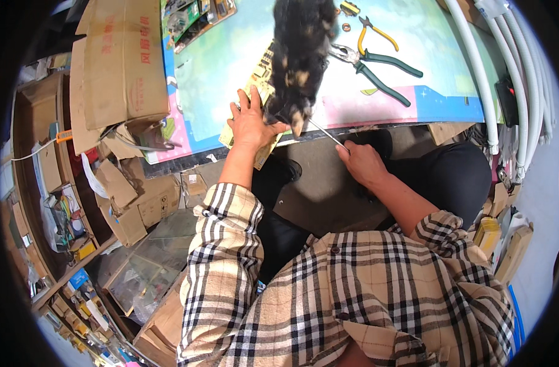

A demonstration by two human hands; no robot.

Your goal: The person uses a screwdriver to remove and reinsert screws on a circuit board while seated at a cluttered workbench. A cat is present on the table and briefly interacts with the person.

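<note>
Wooden shelving point(40, 98) at left: plastic bag point(49, 211) and tangled wires point(70, 209) inside. Right hand point(365, 164) — closed round a slim metal rod point(326, 133), tip near the cat point(301, 58). Left hand point(252, 122) — fingers spread, palm down on the yellow circuit board point(266, 151); board directly beneath, jutting past the near edge of the worktop point(218, 67). Cat's head beside left thumb. Green-handled pliers point(389, 60), right of cat. Far left, tray point(206, 28): green circuit boards point(183, 19) within.

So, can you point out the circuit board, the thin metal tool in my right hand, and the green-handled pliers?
Circuit board point(262, 76): head view, on its upper part.
Thin metal tool point(328, 135): head view, midway along its bare shaft.
Green-handled pliers point(387, 59): head view, on the upper handle.
</note>
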